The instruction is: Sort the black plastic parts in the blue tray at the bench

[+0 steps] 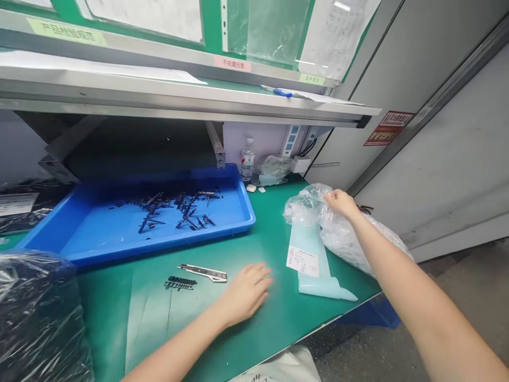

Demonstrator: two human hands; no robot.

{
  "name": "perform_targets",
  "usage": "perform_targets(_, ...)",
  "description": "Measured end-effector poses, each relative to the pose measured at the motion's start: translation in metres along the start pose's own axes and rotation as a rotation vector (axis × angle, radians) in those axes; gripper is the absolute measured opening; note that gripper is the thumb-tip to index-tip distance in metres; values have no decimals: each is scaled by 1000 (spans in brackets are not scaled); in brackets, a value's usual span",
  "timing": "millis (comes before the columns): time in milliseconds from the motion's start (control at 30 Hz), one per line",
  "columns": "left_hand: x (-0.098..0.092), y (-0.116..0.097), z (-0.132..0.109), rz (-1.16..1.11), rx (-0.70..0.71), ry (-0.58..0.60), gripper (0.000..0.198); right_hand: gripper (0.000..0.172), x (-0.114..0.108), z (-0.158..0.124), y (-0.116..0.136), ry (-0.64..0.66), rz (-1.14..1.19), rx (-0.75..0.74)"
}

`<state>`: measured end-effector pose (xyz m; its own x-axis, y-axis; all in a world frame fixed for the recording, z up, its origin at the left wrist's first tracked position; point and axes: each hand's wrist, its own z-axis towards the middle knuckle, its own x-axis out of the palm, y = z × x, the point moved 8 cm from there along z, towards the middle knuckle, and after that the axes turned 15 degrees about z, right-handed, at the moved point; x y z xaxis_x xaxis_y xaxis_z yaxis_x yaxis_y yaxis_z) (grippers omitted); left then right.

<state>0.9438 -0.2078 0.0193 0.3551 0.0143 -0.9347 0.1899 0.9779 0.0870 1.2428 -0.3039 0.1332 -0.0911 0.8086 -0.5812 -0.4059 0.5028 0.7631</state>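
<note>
The right hand (pixel 338 203) pinches a crinkly clear plastic bag (pixel 345 233); the left hand (pixel 246 292) lies spread flat on the smooth green table (pixel 270 239).

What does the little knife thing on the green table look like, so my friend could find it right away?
Start at the big blue tray on the green table. Just in front of it, left of the person's left hand, lies the utility knife. It is a slim silver and black bar lying flat, longer than the small black parts beside it.
</note>
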Motion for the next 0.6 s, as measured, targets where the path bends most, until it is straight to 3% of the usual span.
perform_targets(100, 52, -33, 45, -124, 51, 183, 45, 12, -19, 12, 7, -124, 62, 11)
perform_targets(233, 78, -48, 67, -174, -12, 238, 58, 9, -45, 28, 22, -280, 155, -20)
perform_targets(333, 76, -50, 49, -119, -59, 233, 57, 11, -52, 30, 31, -321, 324, -32)
perform_targets(500, 49, -44, -12, 29, -183, 200, 55, 17, -47, 19, 37, -244, 832, 13)
perform_targets(600, 32, -44, -39, 86, -235, 175, 51, 20, -38, 17, 23, -176, 674, 61)
